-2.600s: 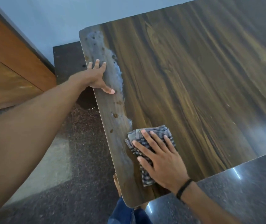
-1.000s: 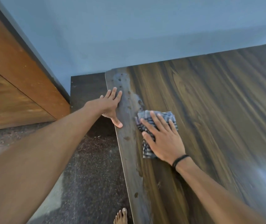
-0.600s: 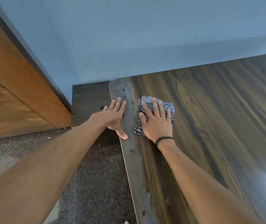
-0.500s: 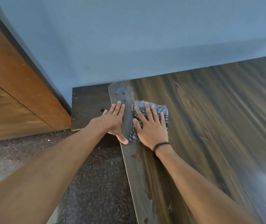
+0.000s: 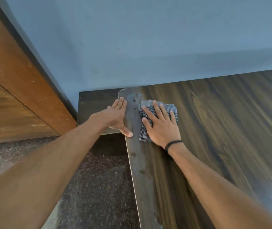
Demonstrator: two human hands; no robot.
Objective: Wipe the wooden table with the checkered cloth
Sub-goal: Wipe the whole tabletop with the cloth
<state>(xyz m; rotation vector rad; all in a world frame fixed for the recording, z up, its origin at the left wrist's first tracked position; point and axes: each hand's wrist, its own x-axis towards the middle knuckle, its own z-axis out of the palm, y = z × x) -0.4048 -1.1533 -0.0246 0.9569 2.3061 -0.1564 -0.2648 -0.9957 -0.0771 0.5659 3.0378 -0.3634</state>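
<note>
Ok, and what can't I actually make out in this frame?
Head view throughout.
- Middle of the checkered cloth: covered by the right hand pressing flat on it.
- Tabletop beneath the cloth: hidden by the cloth.
- Right and near parts of the wooden table: cut off by the frame edges.
- Palm of the left hand at the table edge: hidden by its own back.

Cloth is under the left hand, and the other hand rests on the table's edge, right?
Not quite. The head view shows the cloth under the right hand; the left hand rests on the table's edge.
</note>
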